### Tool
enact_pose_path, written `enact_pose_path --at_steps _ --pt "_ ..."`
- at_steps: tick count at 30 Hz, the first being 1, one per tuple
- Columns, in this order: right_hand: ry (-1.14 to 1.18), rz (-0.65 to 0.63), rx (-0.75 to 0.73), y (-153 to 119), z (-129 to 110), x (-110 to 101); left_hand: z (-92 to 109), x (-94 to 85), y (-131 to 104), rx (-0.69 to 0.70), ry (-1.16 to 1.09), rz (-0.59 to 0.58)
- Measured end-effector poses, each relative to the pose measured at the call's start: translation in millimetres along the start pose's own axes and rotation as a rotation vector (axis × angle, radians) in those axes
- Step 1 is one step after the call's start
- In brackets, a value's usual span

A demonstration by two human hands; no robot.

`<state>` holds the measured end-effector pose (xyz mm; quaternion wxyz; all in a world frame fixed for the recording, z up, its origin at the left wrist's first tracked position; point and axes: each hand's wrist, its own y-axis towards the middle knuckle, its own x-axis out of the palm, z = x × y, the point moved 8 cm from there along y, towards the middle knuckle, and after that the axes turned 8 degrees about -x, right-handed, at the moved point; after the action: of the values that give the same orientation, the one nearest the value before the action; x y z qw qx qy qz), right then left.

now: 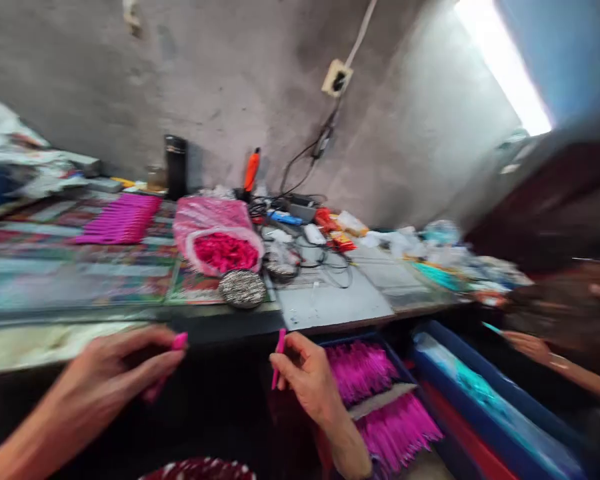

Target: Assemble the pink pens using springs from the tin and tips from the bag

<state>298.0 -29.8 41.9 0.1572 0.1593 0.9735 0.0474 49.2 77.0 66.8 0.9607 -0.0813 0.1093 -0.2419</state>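
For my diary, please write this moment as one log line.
left hand: holds pink piece | right hand: holds pink stick | nearby: open pink bag

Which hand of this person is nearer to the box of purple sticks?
Right. The right hand is just left of the box of purple sticks; the left hand is much farther left.

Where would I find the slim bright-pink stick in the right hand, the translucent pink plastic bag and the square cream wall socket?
Slim bright-pink stick (281, 341): head view, upper end.
Translucent pink plastic bag (211, 213): head view, upper side.
Square cream wall socket (333, 76): head view, front face.
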Motion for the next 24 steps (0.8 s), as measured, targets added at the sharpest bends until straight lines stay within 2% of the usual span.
enact_pose_path --at_steps 4,7,10,15,24 --pt "0.149 -0.09 -0.01 1 -11 44 5 28.0 -6 -0.072 -0.191 -0.196" --pt "0.241 -0.168 -0.04 0 -22 73 0 40.4 -2 -0.113 -0.311 -0.233" --pt "0.293 -0.188 -0.083 1 -33 92 -7 42.6 -2 -0.117 -0.372 -0.231" --pt "0.305 -0.178 -0.109 6 -39 105 -16 39.8 0 -0.119 -0.445 -0.212" --pt "0.237 -0.158 -0.111 6 -39 113 -28 34.9 3 -0.118 -0.523 -0.169"
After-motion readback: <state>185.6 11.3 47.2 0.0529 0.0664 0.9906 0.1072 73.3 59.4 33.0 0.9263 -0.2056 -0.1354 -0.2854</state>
